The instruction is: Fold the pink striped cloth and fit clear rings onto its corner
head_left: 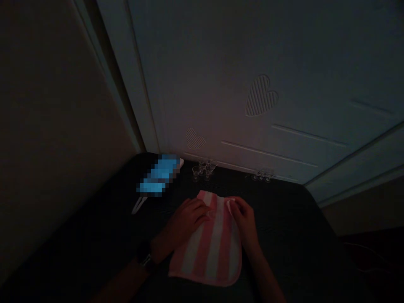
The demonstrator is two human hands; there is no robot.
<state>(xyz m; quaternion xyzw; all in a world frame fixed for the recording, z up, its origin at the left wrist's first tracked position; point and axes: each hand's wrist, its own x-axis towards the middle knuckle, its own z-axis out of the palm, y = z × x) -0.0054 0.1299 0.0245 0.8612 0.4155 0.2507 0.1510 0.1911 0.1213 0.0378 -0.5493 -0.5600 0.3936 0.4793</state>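
A pink and white striped cloth (210, 252) lies spread on the dark table. Over its upper left part, my left hand (192, 214) is closed, with a small clear object (211, 214) at its fingertips; it looks like a tiny glass, but the dim light blurs its outline. My right hand (244, 214) pinches the cloth's upper right corner, and a folded white bit of it shows between thumb and fingers. A dark watch (145, 256) is on my left wrist.
Several small clear stemmed glasses (204, 169) stand by the back panel, and another group of small glasses (262, 174) sits farther right. A lit, pixelated screen (160, 174) with a white strap (139, 205) is at the left. The table's right edge (325, 214) curves down.
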